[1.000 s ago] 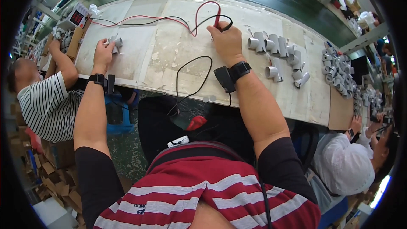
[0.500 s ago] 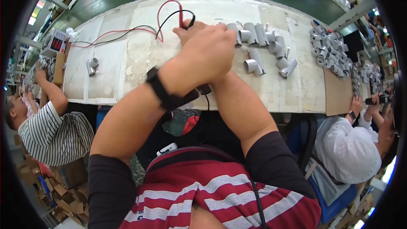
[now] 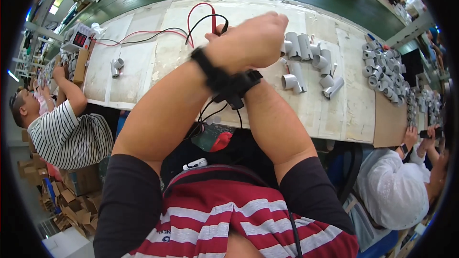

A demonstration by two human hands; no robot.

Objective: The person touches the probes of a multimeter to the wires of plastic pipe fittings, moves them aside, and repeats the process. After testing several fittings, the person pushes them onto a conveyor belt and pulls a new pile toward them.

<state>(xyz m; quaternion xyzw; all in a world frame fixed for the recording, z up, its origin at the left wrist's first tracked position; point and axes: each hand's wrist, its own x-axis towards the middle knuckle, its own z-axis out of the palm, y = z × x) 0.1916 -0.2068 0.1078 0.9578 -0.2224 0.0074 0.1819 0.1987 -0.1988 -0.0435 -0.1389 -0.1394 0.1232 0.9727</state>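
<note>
My forearms cross over the table, the left one on top. My left hand (image 3: 260,38) is beside the near end of a group of grey metal tube fittings (image 3: 293,46); its fingers are blurred and turned away, so whether it holds one is hidden. Behind the left wrist, my right hand (image 3: 211,36) is closed around a red test probe (image 3: 213,21) and a black test probe (image 3: 224,26), both standing up from it with their leads looping left. The probe tips and most of the right hand are hidden.
A meter box with a red display (image 3: 80,39) stands at the far left. One fitting (image 3: 115,69) lies apart on the left. A large pile of fittings (image 3: 382,71) lies by cardboard (image 3: 389,119) on the right. Co-workers sit at both sides.
My left hand has moved right, to the edge of the fittings group. The right hand still grips the probes. The whole view has shifted slightly.
</note>
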